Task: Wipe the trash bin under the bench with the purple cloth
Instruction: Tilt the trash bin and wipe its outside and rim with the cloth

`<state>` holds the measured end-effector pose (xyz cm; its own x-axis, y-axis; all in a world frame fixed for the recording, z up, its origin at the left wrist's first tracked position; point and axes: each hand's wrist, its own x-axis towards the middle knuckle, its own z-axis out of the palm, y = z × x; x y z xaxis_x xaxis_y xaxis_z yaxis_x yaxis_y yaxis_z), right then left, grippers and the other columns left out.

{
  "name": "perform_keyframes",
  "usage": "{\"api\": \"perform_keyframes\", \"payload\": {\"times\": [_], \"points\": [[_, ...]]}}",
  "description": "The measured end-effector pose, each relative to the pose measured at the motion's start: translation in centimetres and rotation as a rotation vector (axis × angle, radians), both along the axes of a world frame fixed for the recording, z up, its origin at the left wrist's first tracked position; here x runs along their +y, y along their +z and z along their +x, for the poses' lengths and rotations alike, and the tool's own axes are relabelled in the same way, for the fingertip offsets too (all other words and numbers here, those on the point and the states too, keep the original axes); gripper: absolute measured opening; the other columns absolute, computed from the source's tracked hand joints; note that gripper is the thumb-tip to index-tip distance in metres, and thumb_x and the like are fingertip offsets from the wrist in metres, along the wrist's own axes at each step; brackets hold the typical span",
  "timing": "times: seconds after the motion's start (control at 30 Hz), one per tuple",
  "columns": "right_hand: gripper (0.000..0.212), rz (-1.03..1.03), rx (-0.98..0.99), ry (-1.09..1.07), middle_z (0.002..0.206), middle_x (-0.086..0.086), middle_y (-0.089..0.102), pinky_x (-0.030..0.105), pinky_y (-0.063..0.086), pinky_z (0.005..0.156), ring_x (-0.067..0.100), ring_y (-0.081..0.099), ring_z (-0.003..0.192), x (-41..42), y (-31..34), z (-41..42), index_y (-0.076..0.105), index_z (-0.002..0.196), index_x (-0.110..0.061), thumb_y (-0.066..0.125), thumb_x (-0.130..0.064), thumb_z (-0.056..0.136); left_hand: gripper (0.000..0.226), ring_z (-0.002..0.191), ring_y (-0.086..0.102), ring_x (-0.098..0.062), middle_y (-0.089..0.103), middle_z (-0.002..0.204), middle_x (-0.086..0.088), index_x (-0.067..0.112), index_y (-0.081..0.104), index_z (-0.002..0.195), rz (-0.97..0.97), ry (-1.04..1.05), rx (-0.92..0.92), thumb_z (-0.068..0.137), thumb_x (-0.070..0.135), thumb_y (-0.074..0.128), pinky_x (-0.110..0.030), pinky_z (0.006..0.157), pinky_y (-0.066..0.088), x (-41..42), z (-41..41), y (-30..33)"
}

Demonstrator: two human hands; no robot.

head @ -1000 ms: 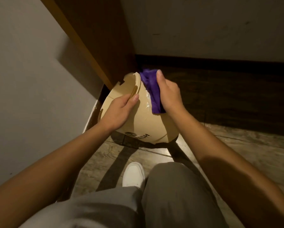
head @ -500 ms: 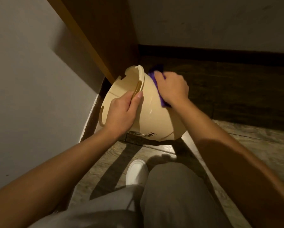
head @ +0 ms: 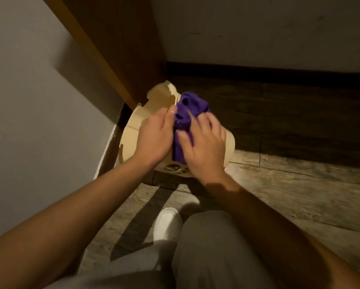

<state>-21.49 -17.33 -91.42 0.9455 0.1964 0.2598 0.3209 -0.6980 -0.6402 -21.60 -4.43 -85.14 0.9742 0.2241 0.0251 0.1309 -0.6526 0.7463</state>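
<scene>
A cream plastic trash bin lies tilted on its side on the floor, its open mouth facing left toward the wall. My left hand grips the bin near its rim. A crumpled purple cloth sits on the bin's side, and my right hand presses down on it with fingers spread over the fabric. Dark printed lettering on the bin shows just below my hands.
A wooden bench panel slants down right behind the bin. A grey wall closes the left side, and a dark baseboard runs along the back wall. My bent knee and white shoe are just below the bin.
The cloth has come from the bin's far side toward its top, bunched up and more visible. My right hand slid nearer to my left hand. The bin has tipped slightly.
</scene>
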Motion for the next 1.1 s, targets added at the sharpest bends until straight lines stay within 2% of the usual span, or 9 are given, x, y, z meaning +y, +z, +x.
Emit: {"api": "perform_keyframes", "payload": {"times": [0.23,0.33,0.4,0.53,0.73,0.83,0.93,1.03,1.1], "points": [[0.048,0.303,0.711,-0.328,0.094,0.010,0.067,0.039,0.052,0.078,0.035,0.068,0.098,-3.2,-2.7,9.8,0.067,0.092,-0.011,0.050,-0.055,0.101,0.042,0.070,0.057,-0.011,0.063,0.076,0.001,0.014,0.065,0.090,-0.008,0.025,0.034,0.107,0.042,0.039,-0.035,0.062,0.047,-0.1,-1.2,-0.5],[0.032,0.405,0.642,-0.269,0.103,0.002,0.068,0.027,0.045,0.074,0.028,0.067,0.106,-4.4,-2.5,7.2,0.069,0.106,-0.016,0.050,-0.042,0.106,0.042,0.067,0.056,-0.010,0.060,0.073,0.003,0.015,0.063,0.087,0.008,-0.037,0.062,0.107,0.043,0.039,-0.035,0.063,0.045,-0.5,-0.6,-0.4],[0.036,0.422,0.406,-0.217,0.135,0.003,0.064,0.028,0.045,0.094,0.023,0.058,0.127,-3.3,-1.7,4.3,0.063,0.135,-0.017,0.051,-0.035,0.106,0.041,0.068,0.057,-0.014,0.061,0.073,0.003,0.016,0.062,0.086,-0.041,-0.058,0.076,0.107,0.042,0.038,-0.038,0.064,0.045,-1.2,0.1,0.0],[0.046,0.279,0.082,-0.128,0.154,0.004,0.053,0.037,0.035,0.112,0.027,0.043,0.143,1.2,-0.1,1.9,0.058,0.144,-0.022,0.043,-0.039,0.104,0.038,0.076,0.063,-0.022,0.068,0.080,-0.003,0.013,0.065,0.089,-0.030,-0.051,0.045,0.109,0.031,0.039,-0.044,0.073,0.051,-1.6,2.1,0.5],[0.038,0.254,0.384,-0.365,0.111,0.005,0.065,0.034,0.043,0.084,0.028,0.062,0.108,-3.4,-4.3,5.6,0.064,0.125,-0.018,0.040,-0.042,0.107,0.045,0.073,0.060,-0.036,0.063,0.083,-0.022,0.008,0.061,0.086,-0.110,-0.006,0.132,0.108,0.041,0.040,-0.048,0.069,0.049,-0.5,2.8,1.2],[0.038,0.261,0.589,-0.458,0.118,0.011,0.065,0.037,0.046,0.090,0.032,0.062,0.112,-6.1,-6.7,5.2,0.063,0.126,-0.017,0.039,-0.041,0.108,0.043,0.071,0.051,-0.025,0.053,0.079,-0.016,0.009,0.058,0.084,-0.142,0.011,0.145,0.108,0.040,0.039,-0.036,0.066,0.040,-0.3,3.2,1.6],[0.038,0.272,0.573,-0.434,0.128,0.011,0.065,0.038,0.048,0.095,0.031,0.061,0.116,-6.7,-6.8,5.2,0.058,0.137,-0.019,0.043,-0.038,0.108,0.051,0.085,0.060,-0.027,0.065,0.098,-0.027,-0.004,0.063,0.111,-0.152,-0.019,0.250,0.108,0.042,0.040,-0.038,0.074,0.044,-1.1,5.2,1.8],[0.035,0.286,0.489,-0.454,0.129,0.011,0.067,0.032,0.044,0.091,0.029,0.061,0.119,-7.7,-6.2,5.6,0.060,0.138,-0.016,0.049,-0.029,0.108,0.059,0.115,0.062,-0.018,0.065,0.127,-0.006,0.014,0.048,0.145,-0.068,-0.118,0.259,0.103,0.054,0.043,-0.034,0.093,0.049,0.0,6.5,2.3],[0.033,0.305,0.495,-0.477,0.128,0.010,0.068,0.029,0.043,0.089,0.029,0.063,0.118,-8.7,-5.9,6.2,0.062,0.137,-0.014,0.051,-0.022,0.107,0.069,0.110,0.063,-0.012,0.063,0.127,0.004,0.023,0.039,0.151,0.108,-0.234,0.215,0.097,0.068,0.040,-0.031,0.086,0.050,3.0,4.6,1.9]]}}
